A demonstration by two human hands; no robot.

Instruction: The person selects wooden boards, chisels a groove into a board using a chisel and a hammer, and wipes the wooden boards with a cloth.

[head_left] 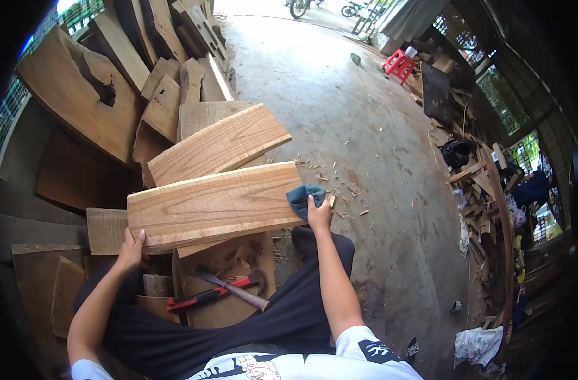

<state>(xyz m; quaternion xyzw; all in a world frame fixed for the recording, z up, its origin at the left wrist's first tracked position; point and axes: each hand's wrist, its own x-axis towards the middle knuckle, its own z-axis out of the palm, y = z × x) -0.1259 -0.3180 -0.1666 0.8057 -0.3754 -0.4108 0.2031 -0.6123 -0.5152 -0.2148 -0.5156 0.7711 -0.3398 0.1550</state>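
Note:
A long plank [216, 204] with pale, wavy grain lies across the view in front of me. My left hand [132, 249] grips its lower left corner, thumb on the upper face and the other fingers partly hidden. At the plank's right end, my right hand [319, 214] holds a bunched teal cloth [306, 200] against the edge. A second plank [219, 147] rests at a slant just beyond the first. Below, between my legs, a red-and-black hammer [216, 294] lies crossed with a wooden-handled tool [233, 290], both on a brown board.
Big slabs [80, 95] and boards lean in a stack at the left. Wood chips [349, 190] litter the concrete floor [390, 240] to the right. Along the right wall runs a heap of scrap wood [485, 209], with a red stool [400, 65] farther back.

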